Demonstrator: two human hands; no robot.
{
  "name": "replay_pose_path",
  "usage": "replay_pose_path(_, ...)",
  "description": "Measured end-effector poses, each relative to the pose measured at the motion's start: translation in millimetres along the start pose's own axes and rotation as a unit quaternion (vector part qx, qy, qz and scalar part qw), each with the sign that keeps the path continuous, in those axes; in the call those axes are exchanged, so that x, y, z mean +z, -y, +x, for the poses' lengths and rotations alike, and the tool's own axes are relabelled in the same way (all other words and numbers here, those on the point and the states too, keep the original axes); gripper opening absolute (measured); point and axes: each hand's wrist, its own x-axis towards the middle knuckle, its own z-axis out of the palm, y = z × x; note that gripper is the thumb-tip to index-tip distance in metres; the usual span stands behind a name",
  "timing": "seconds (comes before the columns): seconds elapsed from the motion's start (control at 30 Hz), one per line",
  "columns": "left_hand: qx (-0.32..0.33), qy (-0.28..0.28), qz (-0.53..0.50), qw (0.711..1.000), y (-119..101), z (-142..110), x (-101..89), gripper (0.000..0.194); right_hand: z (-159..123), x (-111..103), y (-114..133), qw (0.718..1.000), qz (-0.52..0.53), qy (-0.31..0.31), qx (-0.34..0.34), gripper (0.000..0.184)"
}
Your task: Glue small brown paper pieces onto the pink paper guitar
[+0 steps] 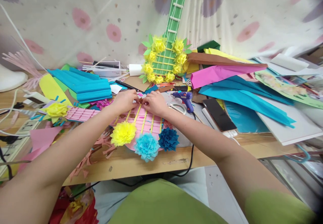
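A pink paper guitar with yellow strips and thin strings lies flat on the table in front of me. At its far edge my left hand and my right hand are close together, fingers pinched on a small brown paper piece between them. My fingers hide most of that piece. Along the guitar's near edge sit a yellow paper flower, a light blue one and a dark blue one. Another yellow flower is at the end of its neck.
A green paper guitar leans upright at the back. Right of my hands lie scissors, a purple glue gun with its cord, and a phone. Blue crepe paper is at left; pink paper is at right.
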Motion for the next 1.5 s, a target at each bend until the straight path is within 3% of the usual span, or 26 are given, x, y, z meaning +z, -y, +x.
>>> replay_pose_path(0.23,0.003,-0.02,0.012,1.0,2,1,4.1,0.02,2,0,2,1.0,-0.003,-0.002,0.019,0.02)
replay_pose_path(0.9,-0.058,0.004,-0.029,0.998,1,5,2.8,0.022,0,0,2,0.999,0.002,0.004,0.036,0.022)
replay_pose_path(1.27,-0.076,0.006,-0.059,0.995,-2,4,-1.2,0.023,-8,-4,-9,0.997,-0.007,0.023,-0.07,0.027)
replay_pose_path(1.5,-0.129,0.02,-0.046,0.99,-3,4,-2.3,0.025,-4,2,-7,0.997,-0.015,0.035,-0.07,0.027)
